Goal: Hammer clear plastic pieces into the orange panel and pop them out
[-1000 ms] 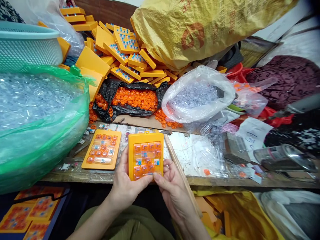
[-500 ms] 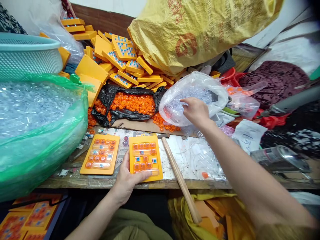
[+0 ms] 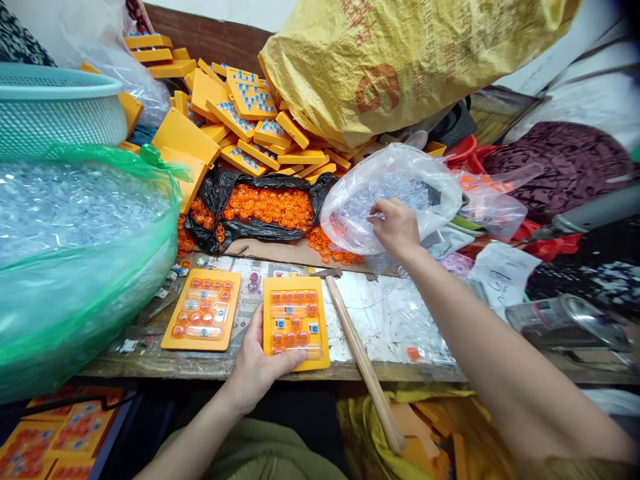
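My left hand grips the lower left edge of a yellow keypad panel, its thumb lying over a long clear keycap near the bottom. Orange and clear keycaps fill most positions on this panel, and blue switches show bare in a few. My right hand is over the front of a white plastic bag of small clear caps. Its fingers are bent together, and anything between them is too small to make out. A second keypad panel with orange and clear keycaps lies left of the held one.
A hammer lies right of the held panel, its handle overhanging the bench edge. Behind are a black bag of orange keycaps and a heap of yellow panels. A green bag of clear pieces bulges at left.
My right hand has drawn slightly back and down toward the front of the white bag, its pointing finger now curled in. My left hand still holds the panel, and the view has shifted slightly.
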`<state>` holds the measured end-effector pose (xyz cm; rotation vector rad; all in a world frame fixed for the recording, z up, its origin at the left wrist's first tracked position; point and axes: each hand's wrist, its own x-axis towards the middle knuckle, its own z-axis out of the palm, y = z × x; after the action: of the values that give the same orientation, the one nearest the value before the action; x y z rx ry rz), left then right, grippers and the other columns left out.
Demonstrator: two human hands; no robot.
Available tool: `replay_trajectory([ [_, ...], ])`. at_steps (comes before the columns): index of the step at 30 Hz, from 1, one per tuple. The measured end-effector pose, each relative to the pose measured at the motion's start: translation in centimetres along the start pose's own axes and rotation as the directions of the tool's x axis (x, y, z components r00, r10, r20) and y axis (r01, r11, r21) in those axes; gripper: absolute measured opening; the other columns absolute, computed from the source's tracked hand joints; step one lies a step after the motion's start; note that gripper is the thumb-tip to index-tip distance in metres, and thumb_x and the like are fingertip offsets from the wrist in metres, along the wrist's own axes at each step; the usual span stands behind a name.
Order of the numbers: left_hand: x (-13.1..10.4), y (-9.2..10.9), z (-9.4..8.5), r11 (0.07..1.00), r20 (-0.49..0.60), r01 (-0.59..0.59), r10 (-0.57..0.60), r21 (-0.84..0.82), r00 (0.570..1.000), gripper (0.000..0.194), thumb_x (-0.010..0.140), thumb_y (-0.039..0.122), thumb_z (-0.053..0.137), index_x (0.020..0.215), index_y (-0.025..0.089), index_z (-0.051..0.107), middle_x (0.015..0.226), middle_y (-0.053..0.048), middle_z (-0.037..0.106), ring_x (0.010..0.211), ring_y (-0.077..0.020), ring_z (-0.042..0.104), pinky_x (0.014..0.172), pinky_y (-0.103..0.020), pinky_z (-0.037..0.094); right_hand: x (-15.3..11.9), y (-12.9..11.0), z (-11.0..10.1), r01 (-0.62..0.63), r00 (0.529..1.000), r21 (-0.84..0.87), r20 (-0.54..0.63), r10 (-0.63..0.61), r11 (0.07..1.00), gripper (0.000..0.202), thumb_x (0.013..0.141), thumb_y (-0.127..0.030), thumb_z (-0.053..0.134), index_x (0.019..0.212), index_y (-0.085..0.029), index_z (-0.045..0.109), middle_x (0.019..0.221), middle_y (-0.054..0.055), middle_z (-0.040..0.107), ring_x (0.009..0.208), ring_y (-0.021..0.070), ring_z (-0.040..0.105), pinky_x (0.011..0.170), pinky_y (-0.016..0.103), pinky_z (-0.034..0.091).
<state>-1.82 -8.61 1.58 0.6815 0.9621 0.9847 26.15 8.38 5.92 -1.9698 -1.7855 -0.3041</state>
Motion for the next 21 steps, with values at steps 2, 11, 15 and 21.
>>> replay_trajectory([
  [2, 0.0, -0.1, -0.1, 1.0, 0.012, 0.001, -0.001, -0.016, 1.0, 0.077, 0.058, 0.023, 0.081, 0.125, 0.017, 0.042, 0.112, -0.01, 0.069, 0.101, -0.0271, 0.067, 0.087, -0.038, 0.054, -0.3, 0.2, 0.1, -0.033, 0.996, 0.07, -0.078, 0.038, 0.997, 0.01, 0.078, -0.019, 0.063, 0.084, -0.02, 0.072, 0.094, 0.01, 0.071, 0.095, 0.028, 0.058, 0.085, 0.04, 0.039],
  [11, -0.1, -0.3, -0.4, 1.0, 0.015, -0.023, 0.023, -0.014, 1.0, 0.072, 0.059, 0.024, 0.081, 0.12, 0.017, 0.043, 0.11, -0.01, 0.069, 0.099, -0.0274, 0.067, 0.087, -0.038, 0.054, -2.1, -2.1, -1.2, -0.182, 0.938, 0.542, -0.153, 0.31, 0.821, 0.023, 0.081, -0.021, 0.054, 0.101, -0.017, 0.065, 0.103, 0.012, 0.065, 0.098, 0.0257, 0.061, 0.09, 0.043, 0.043],
  [15, -0.2, -0.5, -0.4, 0.997, -0.005, -0.065, 0.065, 0.047, 0.998, 0.072, 0.062, 0.025, 0.079, 0.122, 0.016, 0.041, 0.115, -0.012, 0.067, 0.102, -0.0275, 0.066, 0.089, -0.038, 0.053, -9.2, -7.5, -3.6, -0.262, 0.943, 0.743, 0.062, 0.327, 0.615, 0.023, 0.086, -0.033, 0.052, 0.103, -0.019, 0.059, 0.087, 0.005, 0.066, 0.074, 0.0175, 0.067, 0.074, 0.037, 0.054],
  [21, -0.4, -1.1, -0.1, 0.987, -0.058, -0.111, 0.119, 0.12, 0.991, 0.074, 0.063, 0.025, 0.078, 0.125, 0.016, 0.039, 0.119, -0.013, 0.064, 0.105, -0.0278, 0.065, 0.091, -0.038, 0.053, -19.2, -12.8, -4.8, -0.592, 0.757, 0.804, 0.527, 0.387, 0.062, 0.027, 0.063, -0.036, 0.082, 0.079, -0.02, 0.067, 0.077, 0.0, 0.066, 0.072, 0.0137, 0.06, 0.069, 0.026, 0.05],
])
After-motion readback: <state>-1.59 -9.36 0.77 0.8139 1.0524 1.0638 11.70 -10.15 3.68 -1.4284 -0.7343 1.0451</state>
